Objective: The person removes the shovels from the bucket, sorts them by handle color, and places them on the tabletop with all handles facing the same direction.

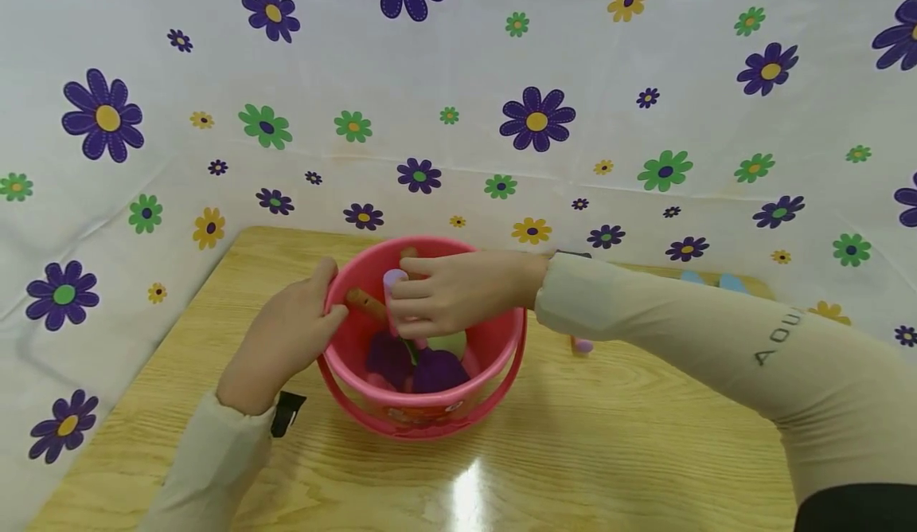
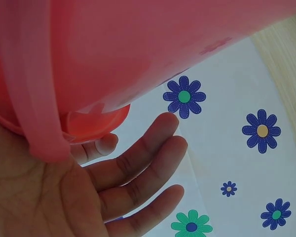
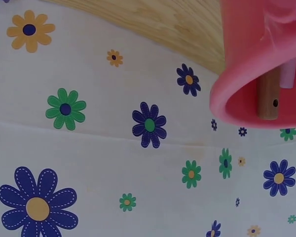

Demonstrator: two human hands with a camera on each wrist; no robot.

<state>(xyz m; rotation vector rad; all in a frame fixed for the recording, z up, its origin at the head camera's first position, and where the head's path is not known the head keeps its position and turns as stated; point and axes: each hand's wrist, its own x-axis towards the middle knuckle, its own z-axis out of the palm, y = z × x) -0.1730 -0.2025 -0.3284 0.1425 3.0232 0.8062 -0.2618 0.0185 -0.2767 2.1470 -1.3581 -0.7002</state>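
Observation:
A pink bucket (image 1: 358, 385) stands on the wooden table, its handle lowered round the front. My left hand (image 1: 290, 333) grips the bucket's left rim, thumb over the edge; in the left wrist view the other fingers (image 2: 148, 168) reach loosely outside the wall. Inside the bucket, my right hand (image 1: 444, 293) has its fingers curled round a pink stick-like handle (image 1: 394, 279) with a lilac end; its lower part is hidden. Beside it lean a brown wooden handle (image 1: 364, 303) with a hole, dark purple pieces (image 1: 438, 371) and a yellow-green rounded thing (image 1: 449, 342).
A small lilac-tipped thing (image 1: 583, 346) lies on the table (image 1: 609, 436) right of the bucket, partly behind my right sleeve. Light blue things (image 1: 731, 282) show at the far right edge. A white flower-print cloth (image 1: 458, 62) hangs behind and to the left.

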